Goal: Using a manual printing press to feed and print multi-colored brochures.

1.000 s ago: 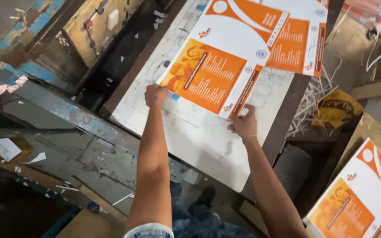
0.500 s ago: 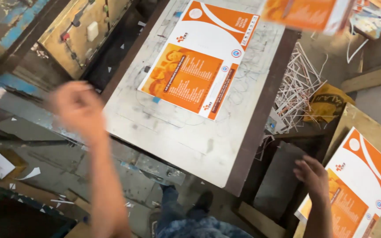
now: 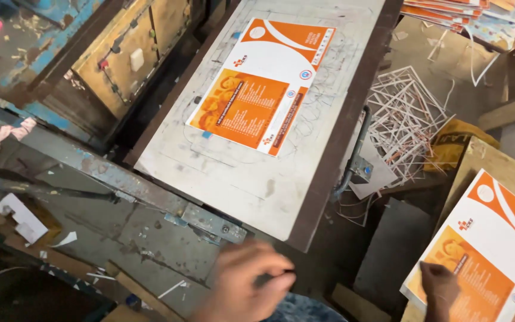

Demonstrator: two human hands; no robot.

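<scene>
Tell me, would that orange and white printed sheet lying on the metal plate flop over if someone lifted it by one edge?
Probably only a little. The printed sheet lies perfectly flat on the metal plate, which suggests stiff card rather than thin paper. It looks thin and likely light. Its smooth printed face could let it slide easily when pushed.

Orange-and-white printed sheet (image 3: 261,95) on a scuffed grey-white plate (image 3: 239,179), matching orange-and-white stack (image 3: 487,256), chipped blue-painted frame (image 3: 49,45)

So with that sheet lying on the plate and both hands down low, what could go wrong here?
The printed sheet lies loose on the grey plate, so it might shift out of place. The left hand is close to the plate's front edge and metal bar, perhaps a pinch risk. The right hand on the stacked sheets could drag several.
</scene>
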